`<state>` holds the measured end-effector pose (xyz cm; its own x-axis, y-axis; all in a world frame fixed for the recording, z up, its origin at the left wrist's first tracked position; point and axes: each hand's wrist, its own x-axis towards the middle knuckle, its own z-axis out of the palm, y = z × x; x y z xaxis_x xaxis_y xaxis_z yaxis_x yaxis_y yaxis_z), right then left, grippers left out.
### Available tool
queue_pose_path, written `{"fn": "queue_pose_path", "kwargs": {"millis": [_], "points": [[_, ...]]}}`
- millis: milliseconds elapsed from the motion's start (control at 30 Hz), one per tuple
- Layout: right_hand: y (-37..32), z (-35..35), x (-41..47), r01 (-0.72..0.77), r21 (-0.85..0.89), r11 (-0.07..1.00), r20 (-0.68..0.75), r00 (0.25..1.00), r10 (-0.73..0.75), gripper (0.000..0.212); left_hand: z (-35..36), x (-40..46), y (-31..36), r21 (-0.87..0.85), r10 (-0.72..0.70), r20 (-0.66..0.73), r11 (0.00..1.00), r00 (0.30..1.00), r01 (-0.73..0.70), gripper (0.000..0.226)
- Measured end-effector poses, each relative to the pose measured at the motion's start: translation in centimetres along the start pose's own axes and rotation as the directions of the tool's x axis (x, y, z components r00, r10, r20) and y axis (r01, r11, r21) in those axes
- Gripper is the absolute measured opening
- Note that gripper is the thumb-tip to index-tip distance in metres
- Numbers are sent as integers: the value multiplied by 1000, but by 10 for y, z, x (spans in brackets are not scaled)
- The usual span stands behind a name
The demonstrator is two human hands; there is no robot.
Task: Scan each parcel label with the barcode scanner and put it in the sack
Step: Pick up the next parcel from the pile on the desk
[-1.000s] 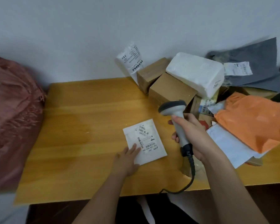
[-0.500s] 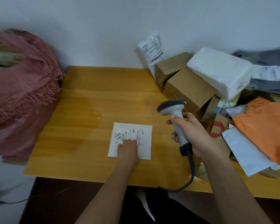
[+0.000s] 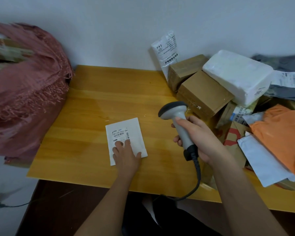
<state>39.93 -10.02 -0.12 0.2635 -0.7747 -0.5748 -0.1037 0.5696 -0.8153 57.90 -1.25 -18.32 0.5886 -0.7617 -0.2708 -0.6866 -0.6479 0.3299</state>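
Your left hand (image 3: 126, 155) lay flat on the near half of the small white parcel (image 3: 126, 140), fingers spread and straight, pressing it to the wooden table (image 3: 92, 103). The parcel sat mid-table, label up, barcode at its centre just beyond your fingertips. Vs half a sec before, it was turned: then it lay wide with the print running sideways, now it stood tall, print upright to you, and it sat a bit further right, closer to the scanner.

Your right hand (image 3: 197, 136) was wrapped round the grey handle of the barcode scanner (image 3: 179, 123), index finger on the front near the trigger. The scanner head was tipped left toward the parcel but held above and to the right of it, not touching; same grip as before. Its black cable (image 3: 197, 178) dropped off the near table edge.

The pink woven sack (image 3: 26, 87) bulged at the left end of the table, blurred, so its opening was prob. not readable. At far right the pile of waiting parcels: brown boxes (image 3: 203, 92), a white wrapped block (image 3: 237, 75), an orange mailer (image 3: 283, 133), a grey bag (image 3: 288, 65).
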Motion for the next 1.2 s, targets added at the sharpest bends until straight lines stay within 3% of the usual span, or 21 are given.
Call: {"fn": "queue_pose_path", "kwargs": {"millis": [100,167,233,567,733,1200], "points": [[-9,13,-1,35,-12,999,68,997,-34,27,-1,-3,-5,-189,-278,-76,947,957,260,90],[-12,22,-5,46,-19,999,125,991,-43,29,-4,2,-12,-372,-514,59,784,856,497,102],[-13,29,-10,46,-25,999,183,982,-40,28,-3,4,-22,-432,-605,201,652,771,624,101],[-23,37,-32,42,-209,977,266,964,16,26,3,2,-39,-670,-551,449,314,704,673,30],[-30,34,-39,79,-242,967,305,952,-2,25,-3,5,-34,-703,-528,523,175,669,689,33],[-50,21,-51,174,-202,964,370,925,-89,32,-5,6,-43,-722,-503,541,134,674,679,12]]}}
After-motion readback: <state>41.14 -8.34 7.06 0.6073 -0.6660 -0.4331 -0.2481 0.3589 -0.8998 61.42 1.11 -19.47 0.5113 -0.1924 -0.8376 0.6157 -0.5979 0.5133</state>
